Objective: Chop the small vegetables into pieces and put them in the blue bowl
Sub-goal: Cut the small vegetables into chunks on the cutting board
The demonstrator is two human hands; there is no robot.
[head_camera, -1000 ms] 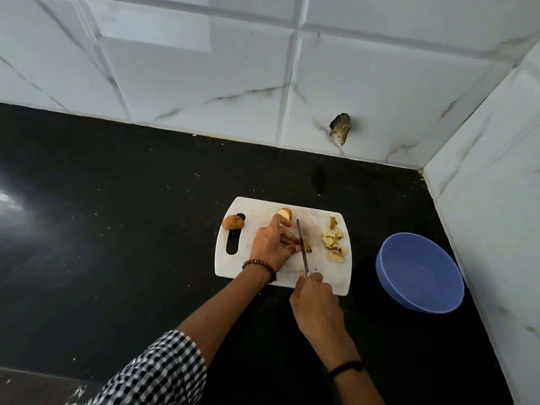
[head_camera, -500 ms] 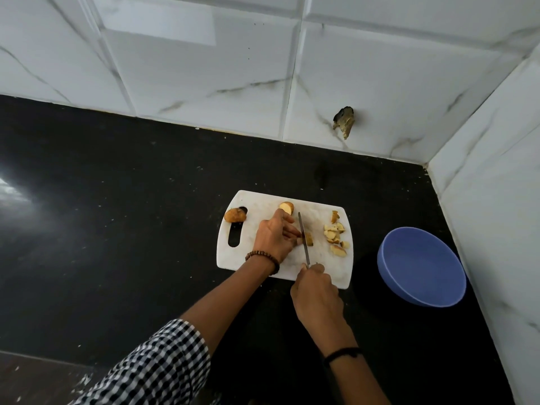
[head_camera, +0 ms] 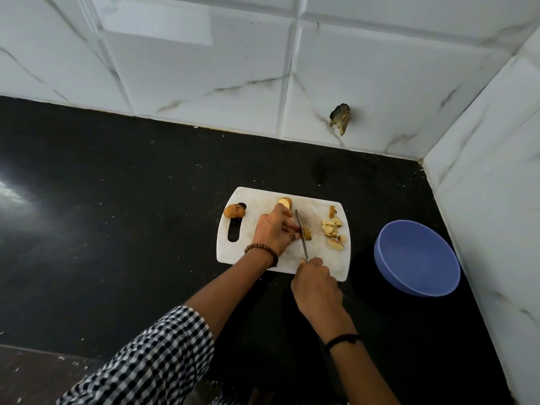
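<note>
A white cutting board (head_camera: 263, 264) lies on the black counter. My left hand (head_camera: 273, 232) holds a small brown vegetable piece (head_camera: 306, 233) down on the board. My right hand (head_camera: 315, 285) grips a knife (head_camera: 301, 234), whose blade lies against that piece. Several chopped pieces (head_camera: 333, 229) are heaped at the board's right side. A halved vegetable (head_camera: 285, 203) lies behind my left hand, and a whole one (head_camera: 234, 211) sits at the board's left end by the handle slot. The blue bowl (head_camera: 418, 257) stands to the right of the board with nothing visible in it.
White marble-pattern tile walls close the counter at the back and on the right, forming a corner behind the bowl. A broken hole (head_camera: 339, 118) shows in the back wall. The black counter (head_camera: 117, 214) stretches far to the left.
The knife blade has slid along the piece under my left fingers. Both hands stay in place on the board; the view shifted slightly.
</note>
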